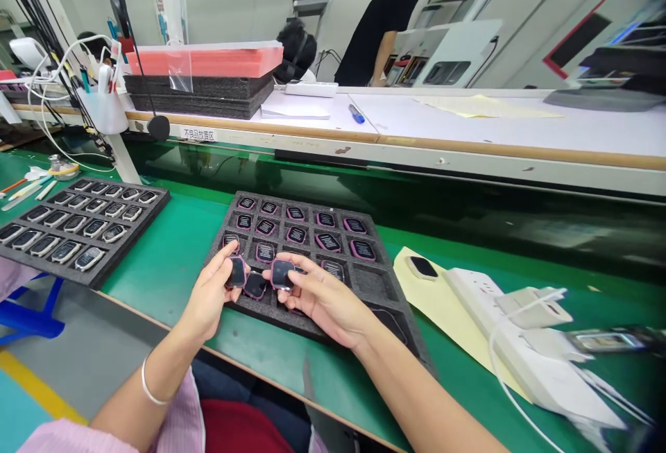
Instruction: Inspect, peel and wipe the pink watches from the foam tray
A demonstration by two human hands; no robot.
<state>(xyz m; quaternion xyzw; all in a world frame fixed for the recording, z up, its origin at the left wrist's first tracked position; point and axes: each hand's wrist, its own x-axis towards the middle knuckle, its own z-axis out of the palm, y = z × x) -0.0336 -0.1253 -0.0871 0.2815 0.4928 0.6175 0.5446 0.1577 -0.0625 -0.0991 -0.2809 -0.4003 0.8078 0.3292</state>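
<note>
Between thumb and fingers my left hand grips a smartwatch case with a dark screen and a purple rim. A second purple-rimmed smartwatch case is pinched in my right hand, its screen facing up. Both hands are over the near left part of a black foam tray, whose pockets hold several similar watch cases. One more watch case shows below and between the two held ones. Part of the tray's near rows is hidden by my hands.
At left lies another foam tray with several silver watch cases. Yellow paper at right carries a light-rimmed watch, beside a white power strip with cables. A raised shelf runs behind; beyond it stands a person.
</note>
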